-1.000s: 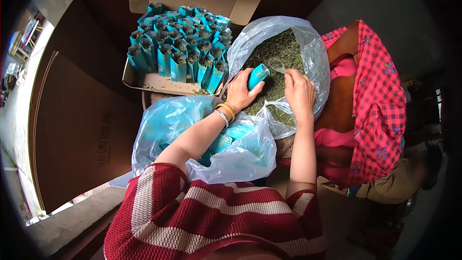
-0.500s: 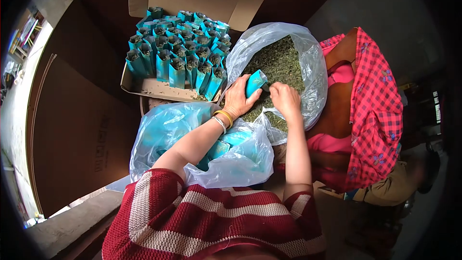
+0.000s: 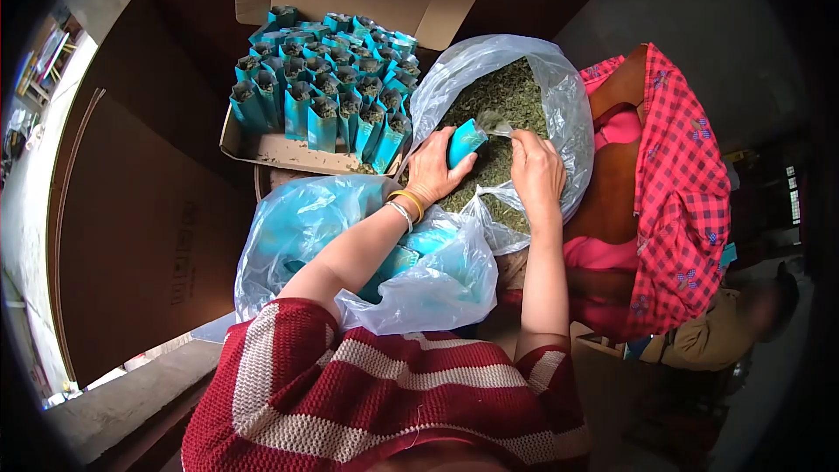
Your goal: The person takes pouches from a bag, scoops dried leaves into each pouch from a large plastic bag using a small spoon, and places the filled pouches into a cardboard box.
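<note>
My left hand (image 3: 433, 163) is closed around a teal foil pouch (image 3: 467, 142), tilted with its mouth up and to the right. In my right hand (image 3: 537, 173) the fingers pinch a small clear scoop (image 3: 502, 128). Its front end is at the pouch's mouth, with a bit of dried leaf on it. Both hands are over a large clear plastic bag (image 3: 572, 114) full of loose dried green leaves (image 3: 511, 92). Nearer to me, a second clear bag (image 3: 301, 210) holds several flat teal pouches (image 3: 398, 264).
At the back left, an open cardboard box (image 3: 253, 156) holds several upright teal pouches (image 3: 322, 122) filled with leaves. A wooden chair (image 3: 607, 183) draped with a red checked cloth (image 3: 677, 192) stands to the right. Another person (image 3: 717, 332) is at the far right. Large cardboard (image 3: 149, 201) rises on the left.
My right hand has moved slightly right, and the clear scoop now shows at the pouch's mouth. The pouch in my left hand is turned a little more to the right.
</note>
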A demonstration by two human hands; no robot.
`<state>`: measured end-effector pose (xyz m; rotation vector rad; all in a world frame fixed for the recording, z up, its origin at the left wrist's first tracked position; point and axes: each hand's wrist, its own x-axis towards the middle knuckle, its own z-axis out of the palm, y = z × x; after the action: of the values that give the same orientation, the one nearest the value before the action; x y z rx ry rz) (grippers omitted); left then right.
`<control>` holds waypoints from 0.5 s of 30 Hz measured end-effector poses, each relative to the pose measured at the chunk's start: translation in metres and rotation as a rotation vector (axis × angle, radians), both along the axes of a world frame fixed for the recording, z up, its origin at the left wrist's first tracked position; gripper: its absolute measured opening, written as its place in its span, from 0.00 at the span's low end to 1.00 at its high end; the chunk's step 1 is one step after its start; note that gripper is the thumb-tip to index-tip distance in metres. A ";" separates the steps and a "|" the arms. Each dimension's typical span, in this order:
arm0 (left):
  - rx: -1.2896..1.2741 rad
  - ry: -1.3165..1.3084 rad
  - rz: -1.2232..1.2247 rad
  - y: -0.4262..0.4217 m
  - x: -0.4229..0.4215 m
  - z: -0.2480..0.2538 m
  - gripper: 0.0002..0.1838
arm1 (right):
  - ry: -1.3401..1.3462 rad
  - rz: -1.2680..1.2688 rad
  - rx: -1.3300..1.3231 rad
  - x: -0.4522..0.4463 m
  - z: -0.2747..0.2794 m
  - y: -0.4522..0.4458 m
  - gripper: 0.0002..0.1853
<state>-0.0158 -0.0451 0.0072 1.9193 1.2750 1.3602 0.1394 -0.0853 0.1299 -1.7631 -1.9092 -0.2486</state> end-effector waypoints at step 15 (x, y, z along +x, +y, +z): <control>0.021 -0.034 -0.021 0.002 -0.002 -0.001 0.31 | 0.027 -0.127 -0.416 -0.003 -0.051 0.049 0.10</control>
<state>-0.0180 -0.0434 0.0058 1.9106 1.2258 1.3948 0.1360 -0.0359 0.0792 -2.1447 -1.9326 0.1400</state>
